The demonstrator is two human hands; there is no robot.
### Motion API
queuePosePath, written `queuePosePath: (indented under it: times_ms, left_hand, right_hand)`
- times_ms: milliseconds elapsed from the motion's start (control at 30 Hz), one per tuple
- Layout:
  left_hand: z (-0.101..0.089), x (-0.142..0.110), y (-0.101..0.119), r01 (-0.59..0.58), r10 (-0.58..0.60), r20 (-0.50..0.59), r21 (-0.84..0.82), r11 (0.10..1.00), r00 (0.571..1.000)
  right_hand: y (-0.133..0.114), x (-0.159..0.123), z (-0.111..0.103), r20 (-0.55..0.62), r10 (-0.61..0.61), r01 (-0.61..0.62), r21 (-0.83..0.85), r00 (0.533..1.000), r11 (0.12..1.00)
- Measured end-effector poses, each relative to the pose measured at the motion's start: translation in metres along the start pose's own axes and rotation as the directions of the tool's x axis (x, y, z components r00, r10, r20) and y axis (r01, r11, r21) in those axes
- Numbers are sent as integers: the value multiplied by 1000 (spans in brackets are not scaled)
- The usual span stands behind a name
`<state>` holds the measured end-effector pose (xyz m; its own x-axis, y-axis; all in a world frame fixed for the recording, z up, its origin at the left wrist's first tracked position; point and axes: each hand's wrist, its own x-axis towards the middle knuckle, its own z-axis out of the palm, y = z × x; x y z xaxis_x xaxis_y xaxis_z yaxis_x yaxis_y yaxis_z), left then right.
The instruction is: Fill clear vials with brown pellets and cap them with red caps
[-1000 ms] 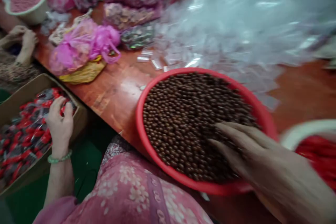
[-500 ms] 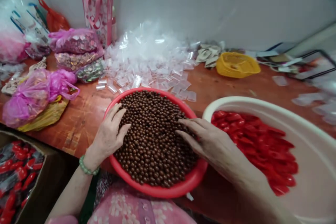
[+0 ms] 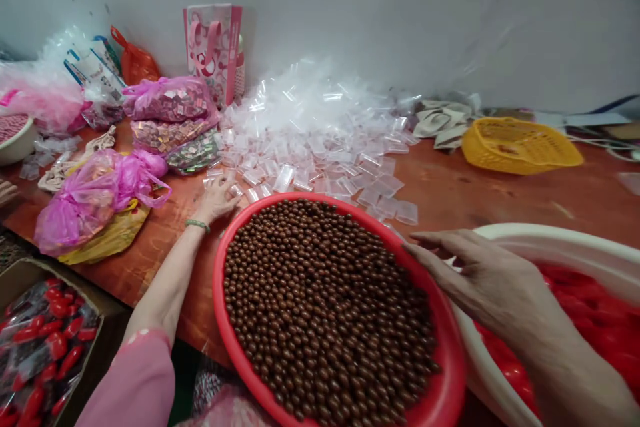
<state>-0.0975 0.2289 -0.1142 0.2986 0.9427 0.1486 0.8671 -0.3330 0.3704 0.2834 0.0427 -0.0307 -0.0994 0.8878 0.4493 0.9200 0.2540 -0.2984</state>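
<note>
Reaching left hand (image 3: pixel 217 199) is just beyond the left side of the red basin (image 3: pixel 221 280), at the near edge of the clear plastic sleeves (image 3: pixel 320 140). Fingers apart, hand open; can't tell if it touches a sleeve. Green bead bracelet (image 3: pixel 198 224) on that wrist.

Right hand (image 3: pixel 487 273) is open too, nothing visible in it, thumb and fingers slightly bent with a gap between. It's over the right rim of the red basin; contact with the rim unclear.

Red basin is full of shiny brown beads (image 3: pixel 320 307) and sits on the reddish table (image 3: pixel 435 187). White basin (image 3: pixel 565 235) with red pieces (image 3: pixel 600 320) is right of it, partly behind the right hand and forearm.

Sleeves are heaped behind the red basin, toward the wall (image 3: pixel 360 7). Yellow basket (image 3: pixel 520 147) is back right, beside a pale cloth (image 3: pixel 440 121). Back left: pink-and-white bag (image 3: pixel 210 47), pink plastic bags of small pieces (image 3: pixel 170 103). Cardboard box (image 3: pixel 107 320) at lower left holds red-and-clear packets (image 3: pixel 50 340). Part of another person's hand (image 3: pixel 6 193) shows at the left edge.
</note>
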Motion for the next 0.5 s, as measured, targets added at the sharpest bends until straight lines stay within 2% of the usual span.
queuePosePath:
  times_ms: [100, 200, 300, 400, 500]
  left_hand:
    - [21, 5, 9, -39, 39, 41, 4, 999, 998]
    - [37, 1, 18, -31, 32, 8, -29, 999, 999]
    - [43, -6, 17, -13, 7, -45, -115, 993, 999]
    - [32, -12, 7, -7, -22, -117, -244, 970, 993]
    - [3, -20, 4, -21, -56, -198, -369, 929, 979]
  right_hand:
    - [-2, -4, 3, 61, 69, -73, 60, 996, 996]
    - [-3, -6, 3, 136, 151, -168, 125, 979, 978]
    - [-6, -7, 0, 171, 180, -211, 187, 969, 959]
    - [-16, -1, -6, 196, 179, -228, 267, 964, 936]
    - [-38, 11, -15, 231, 191, -276, 425, 954, 862]
